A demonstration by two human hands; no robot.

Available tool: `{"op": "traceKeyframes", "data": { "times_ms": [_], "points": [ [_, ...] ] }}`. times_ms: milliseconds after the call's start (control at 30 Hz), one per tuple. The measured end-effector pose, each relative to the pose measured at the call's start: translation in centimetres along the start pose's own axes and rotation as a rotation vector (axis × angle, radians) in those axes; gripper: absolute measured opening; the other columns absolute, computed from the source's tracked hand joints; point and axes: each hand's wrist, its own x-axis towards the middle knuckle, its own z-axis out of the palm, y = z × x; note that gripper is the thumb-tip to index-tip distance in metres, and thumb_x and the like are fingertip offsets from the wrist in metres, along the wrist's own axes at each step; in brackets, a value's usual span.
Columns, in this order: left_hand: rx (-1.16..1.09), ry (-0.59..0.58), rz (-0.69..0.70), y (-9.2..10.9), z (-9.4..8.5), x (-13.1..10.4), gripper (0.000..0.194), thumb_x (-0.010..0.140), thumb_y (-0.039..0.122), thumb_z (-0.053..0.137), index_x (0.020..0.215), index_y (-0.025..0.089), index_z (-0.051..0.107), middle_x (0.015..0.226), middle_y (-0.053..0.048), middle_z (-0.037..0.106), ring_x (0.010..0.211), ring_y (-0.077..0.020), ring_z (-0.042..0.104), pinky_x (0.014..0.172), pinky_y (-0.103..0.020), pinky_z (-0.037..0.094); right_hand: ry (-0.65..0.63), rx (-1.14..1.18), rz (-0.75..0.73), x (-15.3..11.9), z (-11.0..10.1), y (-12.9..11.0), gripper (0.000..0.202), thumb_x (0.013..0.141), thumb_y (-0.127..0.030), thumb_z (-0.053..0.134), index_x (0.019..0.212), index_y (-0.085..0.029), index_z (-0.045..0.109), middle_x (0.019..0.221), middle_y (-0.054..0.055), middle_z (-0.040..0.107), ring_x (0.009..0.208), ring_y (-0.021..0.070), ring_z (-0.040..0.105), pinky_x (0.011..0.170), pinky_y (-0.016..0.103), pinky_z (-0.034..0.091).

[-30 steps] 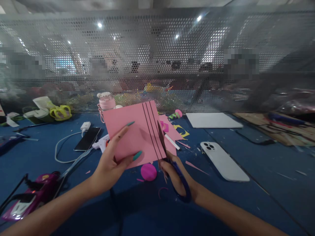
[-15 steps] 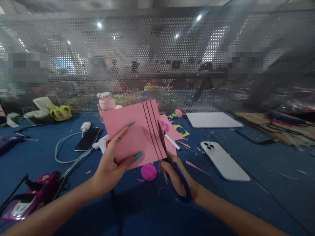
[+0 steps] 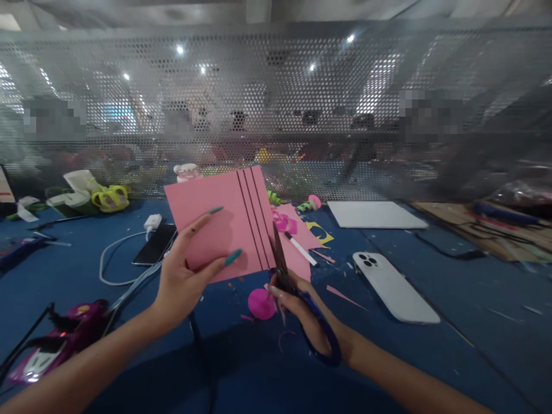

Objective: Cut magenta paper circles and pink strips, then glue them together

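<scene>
My left hand (image 3: 183, 276) holds a pink sheet (image 3: 207, 215) upright, its thumb and a finger lying on the near face. Three dark lines run down the sheet close to its right edge. My right hand (image 3: 297, 293) has its fingers through the blue handles of a pair of scissors (image 3: 282, 261). The dark blades point up along the sheet's lower right edge; whether they touch it I cannot tell. Below the sheet, a magenta disc (image 3: 261, 303) lies on the blue table (image 3: 388, 368).
Behind the sheet lie pink scraps (image 3: 306, 227), a white marker (image 3: 302, 248) and a yellow cutout (image 3: 319, 231). A white phone (image 3: 397, 290) and a white board (image 3: 375, 214) are on the right. On the left are a black phone (image 3: 155, 244), a cable and a purple device (image 3: 64, 339).
The pink sheet and my left hand have shifted left. The scissors now stand at the sheet's edge, with more of the blades showing, and my right hand has dipped slightly.
</scene>
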Motion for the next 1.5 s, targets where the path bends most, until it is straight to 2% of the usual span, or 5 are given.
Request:
{"op": "traceKeyframes", "data": {
  "times_ms": [167, 500, 733, 967, 1500],
  "points": [
    [0.023, 0.098, 0.017, 0.1, -0.3, 0.2, 0.057, 0.068, 0.022, 0.075, 0.120, 0.022, 0.054, 0.123, -0.007, 0.060, 0.119, -0.0261, 0.052, 0.099, -0.045, 0.046, -0.001, -0.039, -0.023, -0.3, 0.2, -0.1, 0.028, 0.081, -0.047, 0.051, 0.073, -0.020, 0.049, 0.060, -0.004, 0.044, 0.053, 0.0115, 0.041, 0.052, 0.027, 0.035],
    [0.048, 0.124, 0.017, 0.1, -0.4, 0.3, 0.054, 0.067, 0.023, 0.075, 0.118, 0.021, 0.056, 0.115, -0.007, 0.063, 0.113, -0.0263, 0.056, 0.095, -0.045, 0.048, 0.059, -0.009, 0.061, -1.0, 0.5, -0.1, 0.037, 0.077, -0.057, 0.054, 0.079, -0.020, 0.053, 0.050, -0.006, 0.041, 0.043, 0.0104, 0.037, 0.041, 0.024, 0.031],
    [0.049, 0.081, -0.024, -0.3, 0.1, 0.3, 0.052, 0.068, 0.027, 0.074, 0.117, 0.022, 0.055, 0.118, -0.006, 0.063, 0.113, -0.0257, 0.056, 0.097, -0.046, 0.046, 0.009, 0.057, 0.134, -0.2, 0.5, -0.3, 0.044, 0.071, -0.064, 0.056, 0.067, -0.022, 0.044, 0.045, -0.009, 0.033, 0.037, 0.0072, 0.029, 0.036, 0.022, 0.024],
    [-0.073, 0.047, -0.125, -0.6, 0.4, 0.3, 0.051, 0.068, 0.031, 0.073, 0.116, 0.022, 0.056, 0.121, -0.007, 0.061, 0.117, -0.0260, 0.053, 0.102, -0.049, 0.041, 0.048, 0.006, 0.105, 0.1, 0.4, 0.5, 0.044, 0.072, -0.063, 0.055, 0.062, -0.021, 0.044, 0.043, -0.009, 0.033, 0.035, 0.0067, 0.029, 0.033, 0.022, 0.023],
    [-0.051, 0.068, -0.032, -0.8, 0.8, -0.7, 0.048, 0.070, 0.023, 0.071, 0.115, 0.024, 0.054, 0.118, -0.007, 0.063, 0.112, -0.0249, 0.056, 0.096, -0.048, 0.046, 0.123, 0.084, 0.082, -0.2, 1.4, 1.2, 0.047, 0.068, -0.067, 0.058, 0.066, -0.022, 0.043, 0.047, -0.009, 0.031, 0.038, 0.0067, 0.027, 0.034, 0.021, 0.020]
  ]
}}
